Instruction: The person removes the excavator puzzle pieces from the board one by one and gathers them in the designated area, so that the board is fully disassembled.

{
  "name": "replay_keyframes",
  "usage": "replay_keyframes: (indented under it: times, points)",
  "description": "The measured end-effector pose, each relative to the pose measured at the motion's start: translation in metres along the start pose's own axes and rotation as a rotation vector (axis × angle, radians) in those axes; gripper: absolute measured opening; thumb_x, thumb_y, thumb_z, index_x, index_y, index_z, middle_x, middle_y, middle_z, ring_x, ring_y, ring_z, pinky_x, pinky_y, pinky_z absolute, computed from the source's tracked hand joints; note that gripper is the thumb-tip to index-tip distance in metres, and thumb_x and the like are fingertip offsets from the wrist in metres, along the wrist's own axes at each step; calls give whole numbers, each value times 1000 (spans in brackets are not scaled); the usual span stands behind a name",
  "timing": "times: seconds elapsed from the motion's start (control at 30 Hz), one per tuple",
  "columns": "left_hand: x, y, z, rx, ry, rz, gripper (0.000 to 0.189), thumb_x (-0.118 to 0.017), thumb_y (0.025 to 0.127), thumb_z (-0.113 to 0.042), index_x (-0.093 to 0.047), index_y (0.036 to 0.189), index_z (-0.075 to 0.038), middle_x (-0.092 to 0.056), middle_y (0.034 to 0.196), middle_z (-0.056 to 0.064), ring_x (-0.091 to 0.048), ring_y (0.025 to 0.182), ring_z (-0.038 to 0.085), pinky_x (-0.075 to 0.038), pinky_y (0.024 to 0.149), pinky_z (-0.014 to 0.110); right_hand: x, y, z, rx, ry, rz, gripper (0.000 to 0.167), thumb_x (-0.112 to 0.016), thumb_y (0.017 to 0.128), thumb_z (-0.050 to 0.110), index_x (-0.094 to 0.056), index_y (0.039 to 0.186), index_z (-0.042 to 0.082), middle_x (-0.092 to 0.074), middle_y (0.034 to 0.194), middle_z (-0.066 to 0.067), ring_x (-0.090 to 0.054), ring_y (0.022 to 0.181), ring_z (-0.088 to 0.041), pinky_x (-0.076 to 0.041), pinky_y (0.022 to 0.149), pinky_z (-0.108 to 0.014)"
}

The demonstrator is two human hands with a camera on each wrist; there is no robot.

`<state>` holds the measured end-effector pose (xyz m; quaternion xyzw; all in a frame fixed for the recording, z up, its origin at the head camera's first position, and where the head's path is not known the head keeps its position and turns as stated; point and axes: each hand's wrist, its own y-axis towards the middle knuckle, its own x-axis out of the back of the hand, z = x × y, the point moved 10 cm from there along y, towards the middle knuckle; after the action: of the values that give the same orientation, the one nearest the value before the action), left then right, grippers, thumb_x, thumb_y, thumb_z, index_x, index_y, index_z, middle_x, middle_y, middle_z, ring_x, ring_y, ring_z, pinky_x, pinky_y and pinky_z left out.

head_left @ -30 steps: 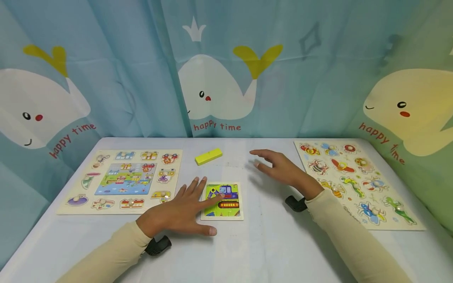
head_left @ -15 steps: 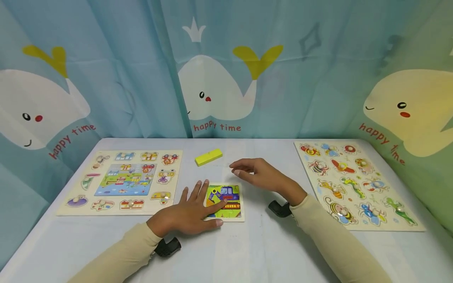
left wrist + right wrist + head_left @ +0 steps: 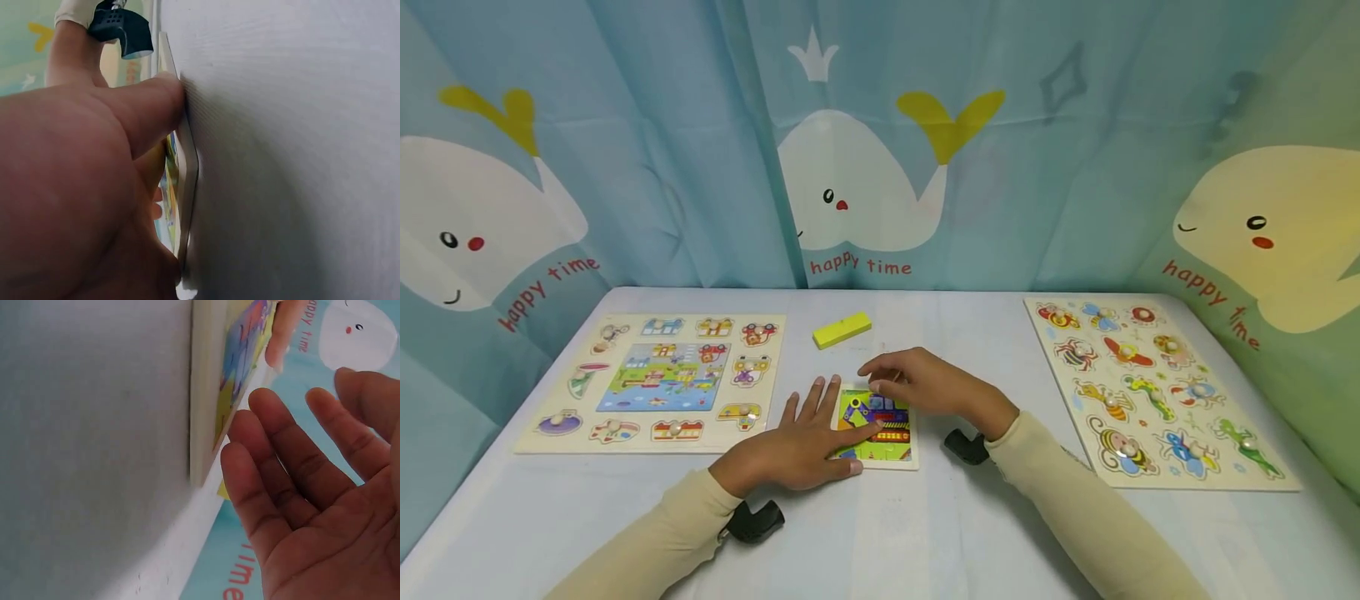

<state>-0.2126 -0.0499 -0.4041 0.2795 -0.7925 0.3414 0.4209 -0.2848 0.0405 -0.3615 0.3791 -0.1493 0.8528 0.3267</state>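
Observation:
A small square jigsaw puzzle in a pale frame lies mid-table, showing a purple digger on green. Along its left side my left hand rests with fingers spread. The index finger reaches over the picture, and the thumb is at the frame's lower left corner; in the left wrist view the thumb lies against the pale frame edge. My right hand is over the puzzle's upper right corner, fingers loosely bent and holding nothing. The right wrist view shows its fingertips close beside the frame, with the palm bare.
Beyond the puzzle lies a yellow block. A knobbed vehicle puzzle board is at the left, and an insect puzzle board at the right. A blue whale-print curtain hangs behind the table.
My right hand has moved left and toward me, from beside the insect board to the puzzle's upper right corner. The left hand and puzzle shifted slightly right early on, then stayed nearly still.

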Motion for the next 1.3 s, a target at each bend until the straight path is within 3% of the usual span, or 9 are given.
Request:
replay_keyframes:
  times: [0.5,0.8,1.03,1.3]
  points:
    - [1,0,0,-14,30,-9,54,-45,99,-52,-33,151,-40,14,158,22,17,141,44,3,108,64,-19,18,18,34,-386,61,23,-63,96,12,-72,117,11,-58,96,-1,-51,86,-15,-45,78,-29]
    - [0,0,1,0,24,2,55,-44,99,-53,-32,151,-40,16,158,22,20,140,44,6,108,64,-22,24,15,-14,-474,69,26,-60,97,12,-70,119,22,-58,100,2,-52,87,-13,-46,82,-28]
    - [-1,1,2,13,20,4,54,-44,100,-52,-33,151,-40,17,158,21,21,140,43,7,108,64,-25,24,20,-16,-528,69,28,-61,97,11,-70,120,22,-59,100,0,-53,85,-14,-47,81,-27]
    - [-2,2,2,10,29,6,55,-44,99,-53,-31,151,-41,16,158,21,22,140,43,7,107,65,-28,24,25,-13,-622,83,39,-77,85,13,-67,121,25,-58,107,-3,-53,85,-18,-48,83,-31]
